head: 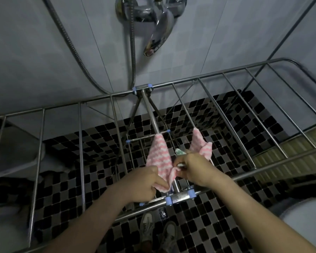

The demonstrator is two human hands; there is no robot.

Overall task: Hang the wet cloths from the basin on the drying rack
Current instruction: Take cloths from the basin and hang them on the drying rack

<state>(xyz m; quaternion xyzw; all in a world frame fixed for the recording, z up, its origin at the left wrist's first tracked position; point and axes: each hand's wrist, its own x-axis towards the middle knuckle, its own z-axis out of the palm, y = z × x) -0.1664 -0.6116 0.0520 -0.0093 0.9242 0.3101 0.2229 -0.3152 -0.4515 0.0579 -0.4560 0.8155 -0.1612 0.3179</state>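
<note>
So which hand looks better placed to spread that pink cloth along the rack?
Probably the left hand: it pinches the pink cloth's near edge, while the right hand also holds something small.

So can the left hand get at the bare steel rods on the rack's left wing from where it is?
Probably yes. The left hand is pinching the pink-and-white striped cloth at the centre bar, and the bare steel rods to its left carry nothing. It would have to let go of the cloth first.

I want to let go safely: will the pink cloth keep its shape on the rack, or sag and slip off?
The pink cloth looks floppy: it folds and droops over the central rail. It probably sags once released. The rail is smooth metal, so uneven hanging may let it slide.
</note>
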